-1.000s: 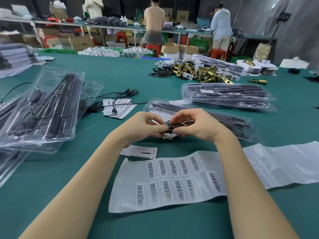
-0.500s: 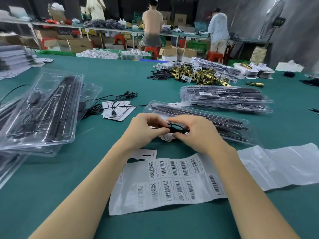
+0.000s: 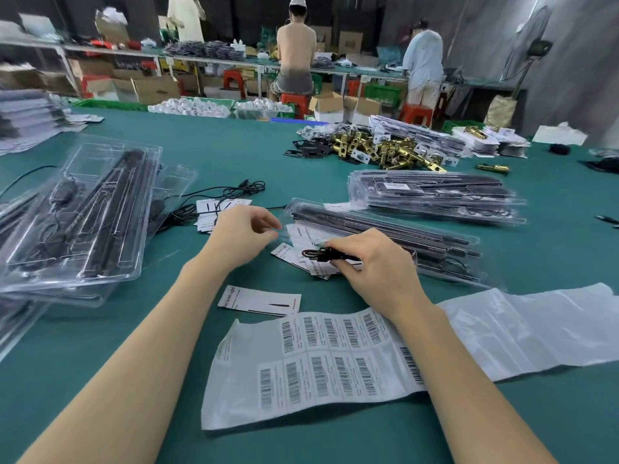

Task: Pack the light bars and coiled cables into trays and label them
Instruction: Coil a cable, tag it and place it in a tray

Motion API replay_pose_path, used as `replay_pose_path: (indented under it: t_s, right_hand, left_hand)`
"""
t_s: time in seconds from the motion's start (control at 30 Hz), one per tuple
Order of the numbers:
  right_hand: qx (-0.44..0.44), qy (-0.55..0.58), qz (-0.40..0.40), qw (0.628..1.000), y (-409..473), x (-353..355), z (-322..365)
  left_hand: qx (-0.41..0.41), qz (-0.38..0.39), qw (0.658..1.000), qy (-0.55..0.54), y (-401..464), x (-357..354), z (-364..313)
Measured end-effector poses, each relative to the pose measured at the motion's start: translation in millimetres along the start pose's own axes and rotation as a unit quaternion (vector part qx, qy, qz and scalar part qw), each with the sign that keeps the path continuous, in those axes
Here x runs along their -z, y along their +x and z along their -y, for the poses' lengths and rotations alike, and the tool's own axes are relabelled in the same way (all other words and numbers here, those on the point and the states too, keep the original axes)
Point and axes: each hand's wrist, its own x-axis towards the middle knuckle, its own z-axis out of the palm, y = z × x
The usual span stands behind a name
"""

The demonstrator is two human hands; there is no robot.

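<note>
Left hand (image 3: pixel 246 234) has let go, loosely curled; right hand (image 3: pixel 371 262) pinches coiled cable (image 3: pixel 316 254) over green table (image 3: pixel 234 155).

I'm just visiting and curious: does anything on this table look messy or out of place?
Yes. A loose black cable trails tangled across the cards rather than coiled in a tray. The barcode sheet lies crumpled, its left edge curling up. Brass parts sit in a jumbled heap farther back.

Matt green felt-like worktop (image 3: pixel 234 155); glossy clear plastic blister trays (image 3: pixel 77 212) catching glare; shiny brass-coloured metal latch parts (image 3: pixel 378 149); smooth white paper barcode label sheet (image 3: pixel 318 363); thin black rubbery coiled cable (image 3: pixel 318 254).
</note>
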Motion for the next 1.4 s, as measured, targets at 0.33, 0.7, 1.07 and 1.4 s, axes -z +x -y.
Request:
replay_pose_path:
  t_s: [0.33, 0.7, 1.07, 1.4]
  right_hand:
    - [-0.021, -0.017, -0.078, 0.997, -4.1, -2.7, 6.1]
    - [-0.008, -0.107, -0.129, 0.986, -6.6, 6.3, 15.4]
    - [0.010, -0.168, -0.133, 0.977, -2.6, 4.8, 24.0]
    - [-0.014, -0.222, -0.008, 0.975, 1.7, 7.5, 27.8]
  left_hand:
    - [-0.148, -0.020, 0.989, -0.023, -7.2, -11.8, -5.1]
    - [-0.111, -0.029, 0.985, -0.132, -16.5, -31.8, -9.0]
    - [-0.146, 0.055, 0.988, -0.019, -18.9, -29.0, -11.6]
    - [-0.247, 0.030, 0.935, 0.254, -6.7, -33.7, -30.3]
